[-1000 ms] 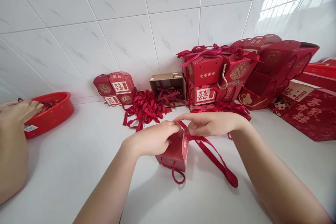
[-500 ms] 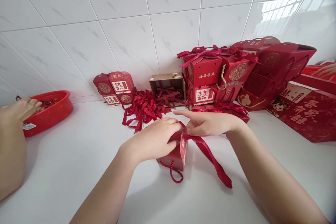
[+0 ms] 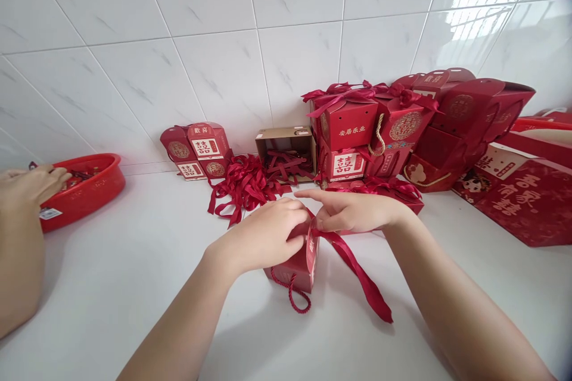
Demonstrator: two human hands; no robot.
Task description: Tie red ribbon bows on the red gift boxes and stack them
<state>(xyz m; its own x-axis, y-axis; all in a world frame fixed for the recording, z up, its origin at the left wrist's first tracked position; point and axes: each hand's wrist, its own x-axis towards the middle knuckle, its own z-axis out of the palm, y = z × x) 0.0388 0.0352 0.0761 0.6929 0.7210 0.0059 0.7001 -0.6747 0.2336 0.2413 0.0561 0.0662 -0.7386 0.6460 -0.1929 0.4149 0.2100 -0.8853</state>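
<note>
A small red gift box (image 3: 300, 266) with a red cord handle stands on the white surface in front of me. My left hand (image 3: 263, 235) is closed over the box's top flap, pinching it. My right hand (image 3: 353, 210) pinches a red ribbon (image 3: 357, 271) at the top of the box, with the forefinger stretched out to the left. The ribbon's loose end trails down to the right across the surface.
A heap of red ribbons (image 3: 245, 184) lies by an open cardboard box (image 3: 286, 143) at the wall. Stacked red gift boxes (image 3: 379, 128) stand at the back right, two more (image 3: 196, 150) at the back left. Another person's hand (image 3: 27, 184) reaches into a red basin (image 3: 89, 187).
The ribbon's tail has been drawn in and now lies shorter and further left. My left hand has closed more over the box's flap. The other person's hand has stayed at the basin.
</note>
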